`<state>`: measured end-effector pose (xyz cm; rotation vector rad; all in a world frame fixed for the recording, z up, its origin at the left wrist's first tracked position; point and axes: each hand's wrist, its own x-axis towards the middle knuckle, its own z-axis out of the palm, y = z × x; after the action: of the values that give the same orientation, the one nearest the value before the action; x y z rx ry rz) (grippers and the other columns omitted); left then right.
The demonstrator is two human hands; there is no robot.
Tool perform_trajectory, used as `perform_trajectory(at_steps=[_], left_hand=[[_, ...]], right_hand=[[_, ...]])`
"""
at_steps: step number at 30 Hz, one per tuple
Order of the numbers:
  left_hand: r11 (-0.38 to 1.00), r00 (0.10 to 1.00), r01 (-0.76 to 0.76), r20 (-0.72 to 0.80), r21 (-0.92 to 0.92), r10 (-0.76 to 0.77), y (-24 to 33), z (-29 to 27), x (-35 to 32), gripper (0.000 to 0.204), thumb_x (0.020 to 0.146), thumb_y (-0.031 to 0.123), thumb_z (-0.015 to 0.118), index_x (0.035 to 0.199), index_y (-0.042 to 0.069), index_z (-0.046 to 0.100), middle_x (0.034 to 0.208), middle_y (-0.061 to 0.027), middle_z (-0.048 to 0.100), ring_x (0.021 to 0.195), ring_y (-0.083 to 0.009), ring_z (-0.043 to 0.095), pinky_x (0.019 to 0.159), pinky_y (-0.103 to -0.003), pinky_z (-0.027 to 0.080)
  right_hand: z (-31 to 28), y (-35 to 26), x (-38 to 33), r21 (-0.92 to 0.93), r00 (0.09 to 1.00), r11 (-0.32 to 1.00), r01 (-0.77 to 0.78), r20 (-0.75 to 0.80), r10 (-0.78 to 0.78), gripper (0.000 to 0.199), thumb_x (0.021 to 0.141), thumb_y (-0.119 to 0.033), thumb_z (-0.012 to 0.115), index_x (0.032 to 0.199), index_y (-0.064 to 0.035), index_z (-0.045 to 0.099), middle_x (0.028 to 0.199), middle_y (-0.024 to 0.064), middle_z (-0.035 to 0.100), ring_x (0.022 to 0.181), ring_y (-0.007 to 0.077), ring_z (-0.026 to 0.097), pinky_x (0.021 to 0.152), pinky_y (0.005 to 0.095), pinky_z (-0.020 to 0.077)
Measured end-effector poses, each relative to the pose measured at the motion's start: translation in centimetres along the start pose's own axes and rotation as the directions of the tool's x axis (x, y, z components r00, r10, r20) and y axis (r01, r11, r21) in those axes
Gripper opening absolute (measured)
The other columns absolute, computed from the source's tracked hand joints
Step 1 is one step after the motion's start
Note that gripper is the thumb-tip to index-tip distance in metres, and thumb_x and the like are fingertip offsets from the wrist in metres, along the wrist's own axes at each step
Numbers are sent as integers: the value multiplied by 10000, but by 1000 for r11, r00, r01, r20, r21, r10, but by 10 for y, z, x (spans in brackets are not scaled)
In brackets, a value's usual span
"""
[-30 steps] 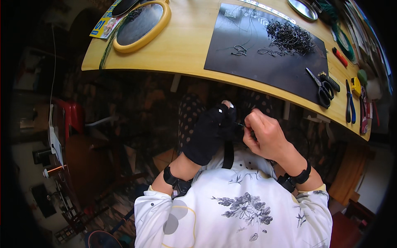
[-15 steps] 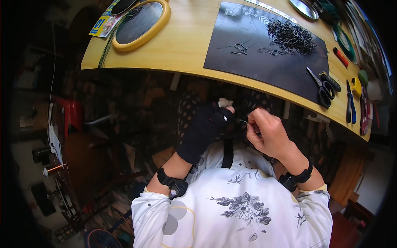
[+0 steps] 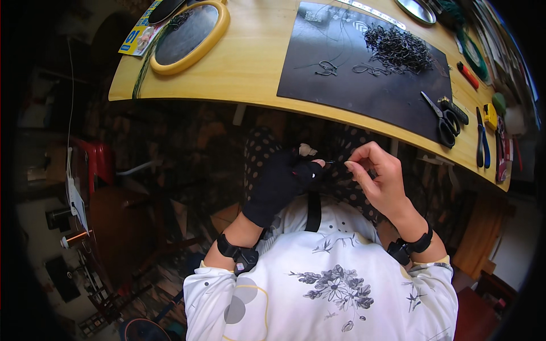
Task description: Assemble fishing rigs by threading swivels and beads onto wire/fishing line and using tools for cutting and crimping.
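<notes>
Thin dark wire piece (image 3: 334, 163) sits between our hands, below the wooden table's edge (image 3: 250, 96). Our gloved left hand (image 3: 281, 184) pinches it; our bare right hand (image 3: 380, 179), drawn slightly apart since a second ago, pinches its other end.

Left hand (image 3: 281, 184): gloved in black, fingertips pinched at 3 o'clock.
Right hand (image 3: 380, 179): bare, thumb and forefinger pinched on a thin wire (image 3: 335, 163).
Scissors (image 3: 442, 112): on black mat (image 3: 341, 85), at 2 o'clock.
</notes>
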<state>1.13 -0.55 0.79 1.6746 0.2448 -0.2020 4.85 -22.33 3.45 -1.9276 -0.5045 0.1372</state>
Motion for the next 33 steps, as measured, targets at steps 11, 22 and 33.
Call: perform_trajectory(at_steps=[11, 22, 33], left_hand=[[996, 992, -90, 86, -19, 91, 10, 3, -6, 209, 891, 151, 802, 1005, -5, 722, 840, -80, 712, 764, -103, 609, 703, -296, 491], [988, 986, -150, 88, 48, 145, 7, 10, -3, 198, 878, 137, 794, 949, -5, 676, 830, -81, 673, 753, -157, 597, 700, -324, 486], [988, 997, -61, 47, -140, 68, 10, 21, -2, 139, 910, 108, 752, 877, 13, 656, 814, -20, 637, 749, -100, 556, 710, -267, 472]], right_hand=[[0, -8, 1, 53, 991, 997, -62, 120, 55, 90, 901, 9, 713, 948, 19, 638, 796, 89, 668, 659, 129, 662, 597, 265, 508], [7, -6, 1, -451, 912, 794, 407, 151, -382, 166, 858, -43, 696, 922, -42, 543, 814, 94, 544, 690, 260, 631, 544, 362, 486], [-85, -33, -12, -623, 763, 748, 227, -364, -535, 201, 814, -4, 769, 957, -42, 632, 820, 102, 645, 688, 297, 654, 604, 370, 534]])
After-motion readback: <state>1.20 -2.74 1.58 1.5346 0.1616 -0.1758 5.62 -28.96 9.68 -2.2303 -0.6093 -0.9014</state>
